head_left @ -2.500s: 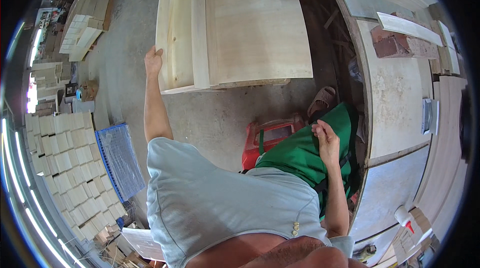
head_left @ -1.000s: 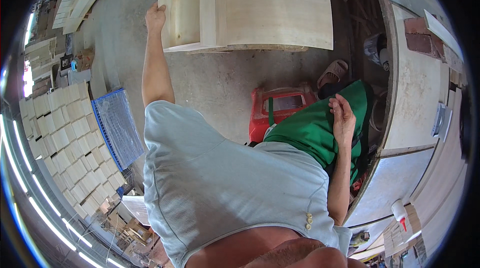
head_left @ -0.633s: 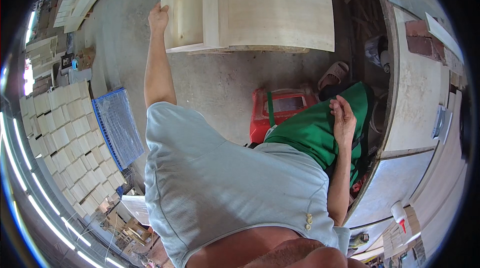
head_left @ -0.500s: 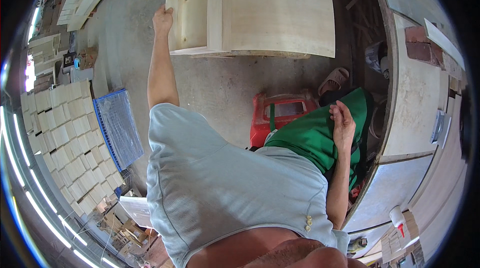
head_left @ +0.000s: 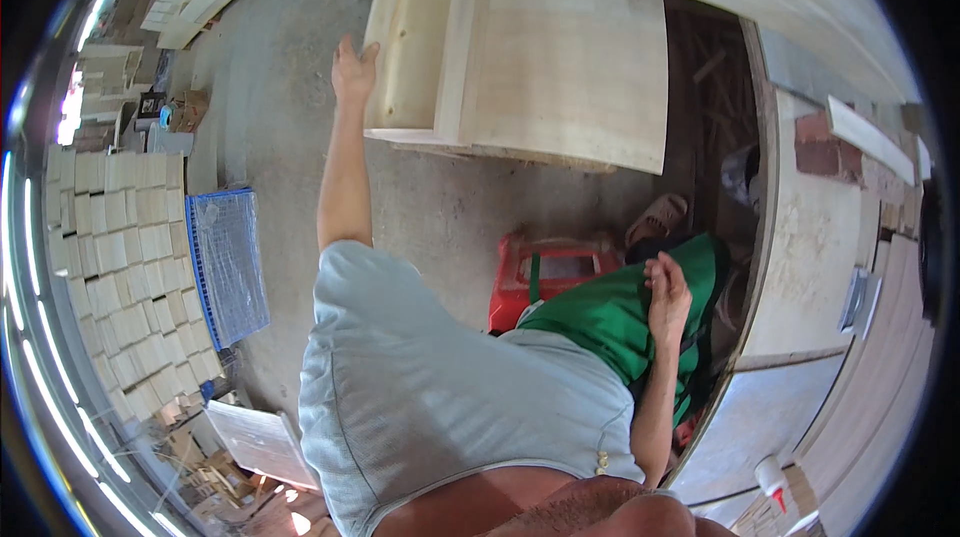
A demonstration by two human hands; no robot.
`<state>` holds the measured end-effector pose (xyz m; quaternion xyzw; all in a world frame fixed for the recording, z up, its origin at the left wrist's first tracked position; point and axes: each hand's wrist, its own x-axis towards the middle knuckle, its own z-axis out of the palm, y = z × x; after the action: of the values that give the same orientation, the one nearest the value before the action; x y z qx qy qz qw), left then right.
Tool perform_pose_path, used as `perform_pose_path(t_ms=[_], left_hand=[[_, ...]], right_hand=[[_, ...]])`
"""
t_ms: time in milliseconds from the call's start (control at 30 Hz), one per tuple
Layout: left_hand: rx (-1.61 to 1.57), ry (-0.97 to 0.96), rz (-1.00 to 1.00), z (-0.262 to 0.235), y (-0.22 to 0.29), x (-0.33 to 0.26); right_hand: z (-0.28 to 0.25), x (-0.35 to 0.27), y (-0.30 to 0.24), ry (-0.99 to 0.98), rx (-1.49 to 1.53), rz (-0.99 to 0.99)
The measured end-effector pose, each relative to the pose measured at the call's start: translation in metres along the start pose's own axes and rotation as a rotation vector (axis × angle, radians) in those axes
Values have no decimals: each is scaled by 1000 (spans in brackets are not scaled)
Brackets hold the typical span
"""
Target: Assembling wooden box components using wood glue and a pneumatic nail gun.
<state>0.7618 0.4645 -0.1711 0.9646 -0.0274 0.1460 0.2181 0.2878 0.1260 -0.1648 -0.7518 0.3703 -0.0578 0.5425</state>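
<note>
Pale wooden panels (head_left: 570, 47) lie at the upper middle, with a narrower board (head_left: 412, 37) along their left side. My left hand (head_left: 353, 75) reaches out beside the outer edge of that narrower board, its thumb and fingers apart and nothing in them. Whether a fingertip still touches the board I cannot tell. Over my lap, covered by a green apron (head_left: 590, 322), hovers my right hand (head_left: 668, 299). Its fingers are loosely bent and hold nothing that I can see.
A red plastic stool (head_left: 510, 282) and a slipper (head_left: 657, 219) are on the floor. Stacked wood pieces (head_left: 140, 267) and a blue crate (head_left: 228, 267) stand at left. Along the right runs a workbench (head_left: 810, 267) bearing bricks (head_left: 828, 147) and a white bottle with a red tip (head_left: 770, 477).
My left hand has loosened from the board's edge and its fingers have spread. The view has shifted, and more pale boards show at the upper right. My right hand stays over the apron.
</note>
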Motion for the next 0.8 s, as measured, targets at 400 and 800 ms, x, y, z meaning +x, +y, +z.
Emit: perform_pose_path(t_ms=[400,800], left_hand=[[-844,-425,435,-31,218,-242],[-1495,-283,985,-173,372,-248]], right_hand=[[-17,-19,10,-61,214,-61],[-70,-125,46,265,402,-126]])
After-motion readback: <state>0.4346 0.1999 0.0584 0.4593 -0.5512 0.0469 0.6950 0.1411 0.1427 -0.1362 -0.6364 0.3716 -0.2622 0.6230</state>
